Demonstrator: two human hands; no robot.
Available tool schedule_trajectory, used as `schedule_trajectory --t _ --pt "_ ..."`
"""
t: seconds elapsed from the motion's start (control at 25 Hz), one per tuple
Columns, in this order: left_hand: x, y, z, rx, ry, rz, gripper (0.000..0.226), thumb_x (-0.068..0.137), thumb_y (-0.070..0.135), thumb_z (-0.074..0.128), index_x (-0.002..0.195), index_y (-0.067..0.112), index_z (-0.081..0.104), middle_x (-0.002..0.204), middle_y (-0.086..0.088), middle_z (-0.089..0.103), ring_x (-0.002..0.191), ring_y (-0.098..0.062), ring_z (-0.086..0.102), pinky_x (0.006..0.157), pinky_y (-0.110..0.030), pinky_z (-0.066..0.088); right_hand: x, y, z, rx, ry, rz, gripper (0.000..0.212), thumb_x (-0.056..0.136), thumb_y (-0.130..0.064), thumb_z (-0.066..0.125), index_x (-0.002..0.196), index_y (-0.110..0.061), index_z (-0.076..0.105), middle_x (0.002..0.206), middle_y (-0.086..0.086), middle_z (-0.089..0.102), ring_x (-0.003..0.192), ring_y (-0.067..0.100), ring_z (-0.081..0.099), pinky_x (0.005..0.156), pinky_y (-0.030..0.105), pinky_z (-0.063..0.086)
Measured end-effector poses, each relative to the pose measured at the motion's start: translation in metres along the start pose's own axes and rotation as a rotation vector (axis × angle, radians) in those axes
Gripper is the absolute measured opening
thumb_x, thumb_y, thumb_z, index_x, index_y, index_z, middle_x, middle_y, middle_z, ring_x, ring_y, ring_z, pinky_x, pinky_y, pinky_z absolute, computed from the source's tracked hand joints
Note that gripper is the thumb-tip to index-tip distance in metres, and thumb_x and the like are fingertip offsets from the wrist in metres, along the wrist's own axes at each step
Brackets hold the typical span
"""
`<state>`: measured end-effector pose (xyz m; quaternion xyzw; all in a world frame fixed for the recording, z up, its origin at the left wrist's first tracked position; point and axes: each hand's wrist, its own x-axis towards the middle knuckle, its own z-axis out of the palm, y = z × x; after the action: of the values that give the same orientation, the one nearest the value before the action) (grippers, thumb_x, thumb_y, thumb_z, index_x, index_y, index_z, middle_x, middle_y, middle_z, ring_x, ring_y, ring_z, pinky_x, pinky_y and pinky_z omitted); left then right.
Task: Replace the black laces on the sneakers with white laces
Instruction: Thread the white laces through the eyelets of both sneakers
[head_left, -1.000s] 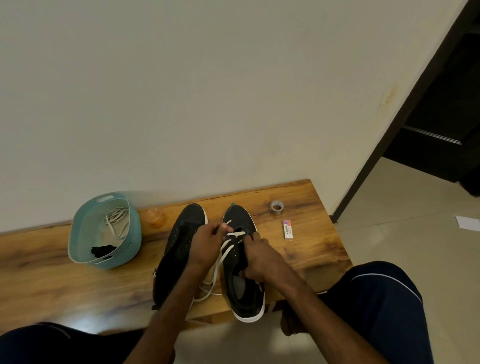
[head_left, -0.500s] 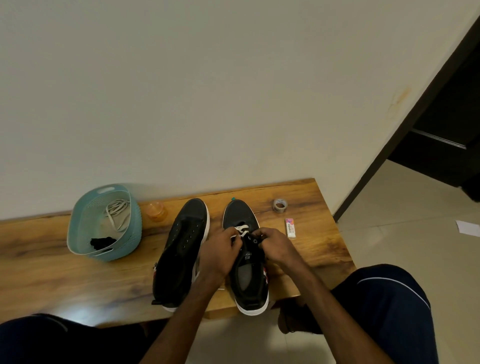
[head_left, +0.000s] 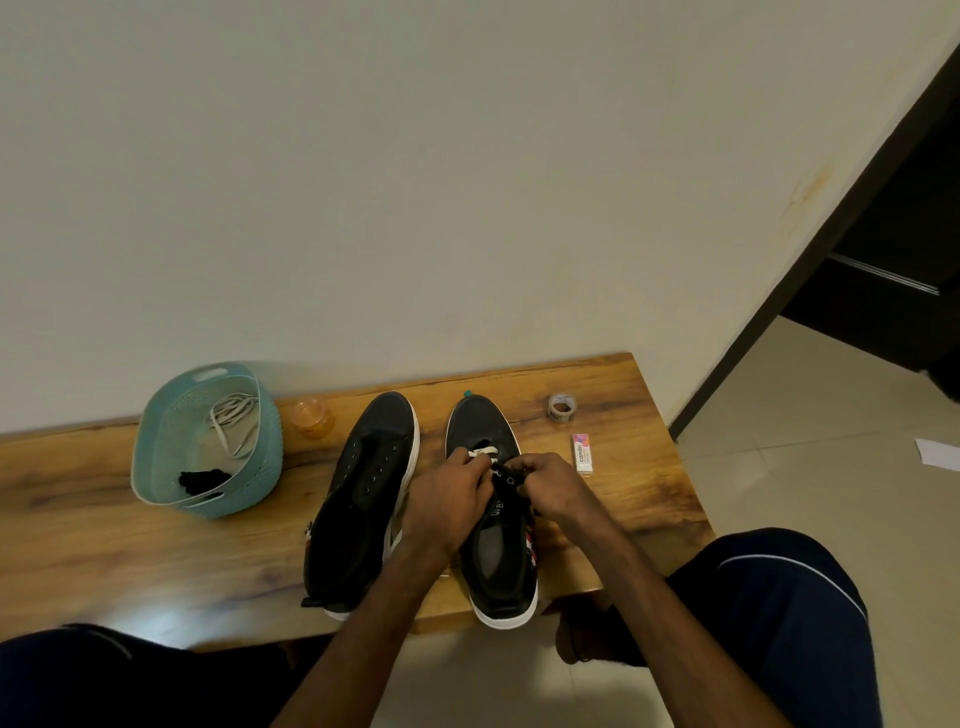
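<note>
Your two hands meet over one of two sneakers on a wooden worktop with a warm, streaky grain.

The two sneakers stand side by side at the middle of the worktop (head_left: 104, 519), toes toward the far edge and heels at the near edge. Both have dark, matte, fabric-like uppers and a smooth white sole rim. The left sneaker (head_left: 363, 499) shows a row of small round eyelets as bare dots. The heel of the right sneaker (head_left: 498, 566) juts just past the near edge.

Your left hand (head_left: 449, 499) has its fingers curled, pinching one flat white lace (head_left: 483, 451) that crosses the right sneaker just behind its toe. Your right hand (head_left: 550, 486) is also curled tight, its fingertips gripping the right sneaker's eyelet edge. Whether it also holds a lace end cannot be told.

One oval teal basket (head_left: 260, 467) of perforated plastic sits toward the left end of the worktop, close to the far edge. Inside lie one loosely coiled spare white lace (head_left: 234, 421) and one small crumpled bundle of black lace (head_left: 202, 479).

One small round orange container (head_left: 311, 418), translucent, stands at the far edge between the basket and the left sneaker.

Toward the far right corner sits one ring-shaped tape roll (head_left: 562, 406). Just nearer to you, well in from the right edge, lies one small rectangular white eraser box (head_left: 583, 453).
</note>
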<state>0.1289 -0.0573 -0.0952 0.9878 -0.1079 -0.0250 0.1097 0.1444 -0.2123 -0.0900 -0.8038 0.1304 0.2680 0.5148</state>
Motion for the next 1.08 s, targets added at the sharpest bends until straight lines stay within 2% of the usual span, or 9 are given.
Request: schedule_trajectory --t 0.16,0.24,0.36,0.48,0.64,0.72,0.88,1.0,1.08 --pt "-0.003 0.001 0.005 0.032 0.011 -0.007 0.033 0.105 0.039 0.033 0.129 0.027 0.052 0.118 0.004 0.056 0.087 -0.015 0.062 0.059 -0.022 0.033 0.0 -0.001 -0.001 -0.032 -0.005 -0.024 0.04 0.087 0.001 0.048 0.11 -0.022 0.072 0.099 -0.003 0.07 0.093 0.016 0.065 0.077 0.032 0.053" --pt "-0.004 0.004 0.01 -0.03 0.041 -0.058 0.031 0.104 0.038 0.035 0.123 0.027 0.056 0.115 0.005 0.059 0.085 -0.015 0.062 0.06 -0.024 0.04 0.0 -0.001 0.001 -0.063 -0.012 -0.035 0.039 0.088 0.0 0.05 0.111 -0.021 0.072 0.1 -0.002 0.071 0.093 0.016 0.065 0.08 0.033 0.055" --pt "-0.002 0.006 0.014 -0.04 0.043 -0.097 0.029 0.103 0.037 0.038 0.12 0.025 0.059 0.113 0.003 0.061 0.088 -0.016 0.062 0.068 -0.029 0.049 -0.003 -0.004 -0.006 -0.037 -0.11 -0.016 0.026 0.096 -0.01 0.054 0.115 -0.016 0.071 0.098 0.002 0.07 0.079 0.011 0.062 0.06 0.021 0.048" --pt "0.0 0.005 0.011 -0.069 0.043 -0.134 0.028 0.102 0.036 0.042 0.122 0.025 0.059 0.113 0.002 0.058 0.094 -0.015 0.06 0.068 -0.025 0.043 0.0 -0.006 -0.006 0.164 -0.086 0.039 0.029 0.102 -0.03 0.052 0.104 -0.009 0.071 0.09 0.003 0.071 0.08 0.015 0.063 0.061 0.024 0.049" --pt "0.001 0.001 0.015 -0.146 0.048 -0.156 0.028 0.1 0.037 0.047 0.124 0.024 0.057 0.12 0.002 0.054 0.103 -0.015 0.055 0.076 -0.024 0.042 0.015 0.006 0.015 0.136 0.121 -0.057 0.016 0.09 -0.006 0.063 0.08 -0.017 0.069 0.082 0.003 0.072 0.086 0.023 0.068 0.086 0.044 0.058" --pt "-0.004 0.004 0.02 -0.172 0.102 -0.203 0.031 0.097 0.043 0.05 0.121 0.023 0.053 0.119 0.002 0.052 0.109 -0.016 0.052 0.088 -0.028 0.045 0.019 0.01 0.019 0.148 0.13 -0.074 0.021 0.087 -0.003 0.057 0.077 -0.019 0.064 0.082 0.003 0.068 0.085 0.023 0.064 0.087 0.048 0.056" --pt "-0.026 0.012 0.034 -0.195 0.186 -0.3 0.062 0.084 0.057 0.057 0.131 0.02 0.043 0.132 -0.001 0.047 0.123 -0.02 0.047 0.101 -0.036 0.043 0.004 -0.007 0.008 0.21 0.23 -0.181 0.019 0.099 -0.005 0.041 0.088 -0.016 0.052 0.087 -0.001 0.066 0.089 0.021 0.062 0.074 0.036 0.05" --pt "-0.036 0.009 0.043 -0.255 0.196 -0.498 0.082 0.075 0.051 0.072 0.138 0.011 0.037 0.141 -0.01 0.042 0.133 -0.028 0.04 0.106 -0.041 0.039 -0.013 -0.033 -0.023 0.642 0.276 -0.375 0.02 0.104 -0.003 0.036 0.093 -0.014 0.049 0.073 -0.003 0.07 0.079 0.022 0.068 0.077 0.035 0.056" --pt "-0.037 0.01 0.045 -0.303 0.211 -0.577 0.083 0.072 0.045 0.077 0.136 0.01 0.038 0.137 -0.011 0.045 0.131 -0.029 0.042 0.104 -0.041 0.041 -0.026 -0.044 -0.056 0.981 0.18 -0.477 0.021 0.104 -0.004 0.038 0.093 -0.018 0.049 0.063 0.001 0.058 0.057 0.015 0.059 0.058 0.027 0.053"
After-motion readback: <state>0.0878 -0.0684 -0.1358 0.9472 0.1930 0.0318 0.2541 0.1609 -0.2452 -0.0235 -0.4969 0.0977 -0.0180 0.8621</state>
